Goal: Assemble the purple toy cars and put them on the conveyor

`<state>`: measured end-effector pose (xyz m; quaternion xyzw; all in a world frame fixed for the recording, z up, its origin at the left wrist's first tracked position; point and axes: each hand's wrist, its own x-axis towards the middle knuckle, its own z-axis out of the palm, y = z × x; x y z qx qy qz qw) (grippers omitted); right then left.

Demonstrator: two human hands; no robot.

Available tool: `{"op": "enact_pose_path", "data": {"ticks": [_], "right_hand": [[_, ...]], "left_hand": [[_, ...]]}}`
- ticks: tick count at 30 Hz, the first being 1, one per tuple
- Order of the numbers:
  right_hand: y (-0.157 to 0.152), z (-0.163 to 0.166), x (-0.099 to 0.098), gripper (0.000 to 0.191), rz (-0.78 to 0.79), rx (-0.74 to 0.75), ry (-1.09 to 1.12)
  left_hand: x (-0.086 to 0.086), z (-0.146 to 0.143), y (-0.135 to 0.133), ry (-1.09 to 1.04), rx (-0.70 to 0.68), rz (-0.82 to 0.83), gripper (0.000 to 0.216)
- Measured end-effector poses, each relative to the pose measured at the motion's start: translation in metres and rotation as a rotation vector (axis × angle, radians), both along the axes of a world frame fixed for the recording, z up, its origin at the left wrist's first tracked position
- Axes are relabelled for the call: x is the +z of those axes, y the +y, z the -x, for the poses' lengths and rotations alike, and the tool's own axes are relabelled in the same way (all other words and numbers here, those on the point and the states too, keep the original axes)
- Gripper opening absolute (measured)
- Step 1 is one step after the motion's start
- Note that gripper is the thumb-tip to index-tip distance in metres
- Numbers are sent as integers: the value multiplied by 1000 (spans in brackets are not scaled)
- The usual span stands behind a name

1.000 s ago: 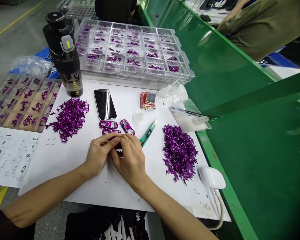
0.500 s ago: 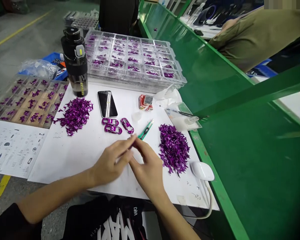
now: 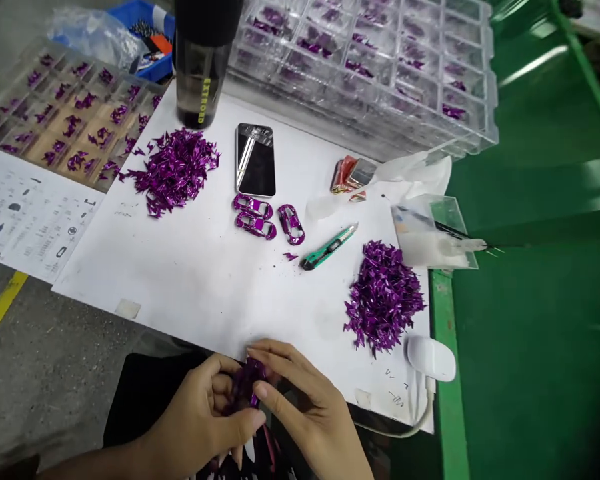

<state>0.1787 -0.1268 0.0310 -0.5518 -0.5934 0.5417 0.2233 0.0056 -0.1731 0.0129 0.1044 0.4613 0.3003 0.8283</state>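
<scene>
Close to my lap, past the table's near edge, my left hand [image 3: 200, 413] and my right hand [image 3: 305, 407] hold a shiny purple toy car body [image 3: 246, 385] between them. It is blurred and partly hidden by the fingers. My left thumb and curled fingers grip one side, while my right thumb and fingers pinch the other. On the white sheet [image 3: 190, 287] lie more toy car bodies: two side by side [image 3: 254, 217] and one apart [image 3: 291, 225]. A single pointed purple piece [image 3: 290, 256] rests near the green cutter knife [image 3: 329, 247].
Piles of small purple pieces lie left [image 3: 177, 167] and right [image 3: 386, 297]. Around them are a phone [image 3: 256, 160], a drink bottle [image 3: 203, 73], a white mouse-shaped device [image 3: 431, 358] and a clear bag [image 3: 430, 233]. Compartment boxes stand behind [image 3: 360, 100] and left [image 3: 10, 117]. A printed sheet [image 3: 30, 213] lies left.
My hands have come down from beside the cutter knife to the near edge, and the purple car body now shows between them. The single purple piece is now uncovered. The view has tilted down.
</scene>
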Motion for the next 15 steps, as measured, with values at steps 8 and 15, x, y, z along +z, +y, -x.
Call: {"op": "enact_pose_path", "data": {"ticks": [8,15], "right_hand": [[-1,5,-9,27,-264,82,-208],[35,53,-12,28,-397,-24,-381]], "left_hand": [[-8,-7,22,-199,41,146,25],[-3,-16,24,-163,129,172,13]]}}
